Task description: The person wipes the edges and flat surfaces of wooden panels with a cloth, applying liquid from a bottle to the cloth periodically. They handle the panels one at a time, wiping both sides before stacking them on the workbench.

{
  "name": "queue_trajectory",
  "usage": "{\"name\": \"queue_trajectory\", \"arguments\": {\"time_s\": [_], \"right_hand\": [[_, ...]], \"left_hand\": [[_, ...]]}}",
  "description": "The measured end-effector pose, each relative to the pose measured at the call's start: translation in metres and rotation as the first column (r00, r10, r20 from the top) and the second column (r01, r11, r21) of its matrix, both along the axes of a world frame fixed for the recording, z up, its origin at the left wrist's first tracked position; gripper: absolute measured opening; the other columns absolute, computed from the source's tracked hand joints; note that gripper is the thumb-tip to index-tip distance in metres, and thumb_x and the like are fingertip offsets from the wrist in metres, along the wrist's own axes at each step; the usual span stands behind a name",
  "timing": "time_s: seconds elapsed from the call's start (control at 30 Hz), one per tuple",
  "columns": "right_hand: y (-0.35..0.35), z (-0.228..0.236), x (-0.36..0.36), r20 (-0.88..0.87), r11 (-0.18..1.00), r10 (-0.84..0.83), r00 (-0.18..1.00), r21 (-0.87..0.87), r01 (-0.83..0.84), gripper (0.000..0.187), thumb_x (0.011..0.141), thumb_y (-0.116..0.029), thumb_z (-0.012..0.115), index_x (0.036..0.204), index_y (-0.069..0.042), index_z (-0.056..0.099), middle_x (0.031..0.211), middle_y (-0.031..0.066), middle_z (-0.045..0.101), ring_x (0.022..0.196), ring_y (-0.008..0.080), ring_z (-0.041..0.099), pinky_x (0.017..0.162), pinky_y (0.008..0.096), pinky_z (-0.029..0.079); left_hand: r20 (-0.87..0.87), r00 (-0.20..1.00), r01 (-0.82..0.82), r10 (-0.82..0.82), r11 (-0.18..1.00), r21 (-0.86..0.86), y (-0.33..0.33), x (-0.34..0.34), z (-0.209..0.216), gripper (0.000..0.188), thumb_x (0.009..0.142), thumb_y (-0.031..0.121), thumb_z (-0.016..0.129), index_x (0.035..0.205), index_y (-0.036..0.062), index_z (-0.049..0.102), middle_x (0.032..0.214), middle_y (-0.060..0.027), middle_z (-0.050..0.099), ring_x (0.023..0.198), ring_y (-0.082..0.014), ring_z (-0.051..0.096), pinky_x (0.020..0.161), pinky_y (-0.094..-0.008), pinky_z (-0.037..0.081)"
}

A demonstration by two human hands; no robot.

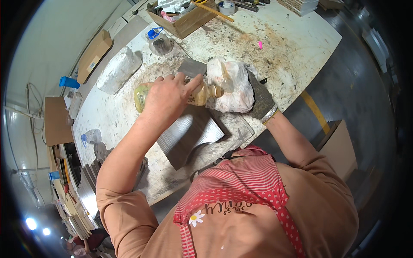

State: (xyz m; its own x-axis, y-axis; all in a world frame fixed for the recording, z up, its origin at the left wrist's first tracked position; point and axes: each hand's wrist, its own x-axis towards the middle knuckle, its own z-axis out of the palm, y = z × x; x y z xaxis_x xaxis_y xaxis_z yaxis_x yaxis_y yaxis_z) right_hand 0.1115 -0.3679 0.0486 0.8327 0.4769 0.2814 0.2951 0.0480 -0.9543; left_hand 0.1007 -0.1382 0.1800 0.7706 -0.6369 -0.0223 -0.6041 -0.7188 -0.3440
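My bare left hand (167,94) wraps over a clear plastic bottle (199,94) of yellowish liquid, lying on its side in the grip. The bottle's neck points right and meets a crumpled white cloth (238,95). A dark glove covers my right hand (262,98), which holds that cloth from its right side; the fingertips are hidden behind it. Below the bottle, a dark wood-grain panel (189,135) with a curved cutout lies on the white table (297,64). Part of a grey flat piece (192,67) shows behind the bottle.
Beyond my left hand stand a cut-off bottle with a blue cap (160,43) and a white wrapped block (118,71). A wooden box (185,28) of odds and ends sits at the far side. Dark panels (91,174) stand at the left edge; a pink bit (260,44) lies far right.
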Motion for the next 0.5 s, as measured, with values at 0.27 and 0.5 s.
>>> {"name": "queue_trajectory", "arguments": {"time_s": [0.27,0.5], "right_hand": [[0.008,-0.011,0.008,-0.285,0.932,0.204,0.937,0.349,-0.097,0.062,0.087,-0.03,0.057,0.137,-0.004,0.031,0.132,0.01,0.044,0.12,0.0209,0.043,0.107,0.0326,0.03],[0.003,-0.005,0.014,-0.182,0.975,0.142,0.973,0.197,-0.106,0.05,0.093,-0.023,0.047,0.136,-0.004,0.032,0.132,0.0103,0.045,0.118,0.0195,0.046,0.104,0.0316,0.034]], "left_hand": [[-0.007,0.997,-0.083,0.083,0.997,-0.004,0.007,0.021,-0.002,0.055,0.072,0.023,0.069,0.124,0.0237,0.05,0.086,-0.0083,0.057,0.081,-0.0265,0.061,0.067,-0.0391,0.047],[0.087,0.996,0.01,-0.011,1.0,0.016,0.002,0.027,-0.002,0.048,0.076,0.017,0.062,0.122,0.0228,0.051,0.086,-0.0083,0.057,0.08,-0.026,0.061,0.067,-0.0376,0.048]]}}
